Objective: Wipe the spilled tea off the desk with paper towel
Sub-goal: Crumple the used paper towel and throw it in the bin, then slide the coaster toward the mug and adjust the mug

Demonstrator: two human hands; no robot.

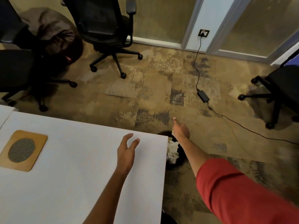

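Paper towel [172, 150] lies crumpled in the bin [182, 162] directly beneath the right hand [181, 130], seemingly clutching a scrap; the left hand [127, 151] hovers empty.

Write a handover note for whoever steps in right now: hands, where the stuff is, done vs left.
Left hand: open, empty, hovering over the desk near its right edge.
Right hand: stretched over the black bin on the floor beside the desk corner; a bit of white paper shows under the palm, grip unclear.
Crumpled paper towels are in the bin.
Done: the visible desk top shows no tea.
Left: confirm the last towel is dropped and check desk areas outside the view.
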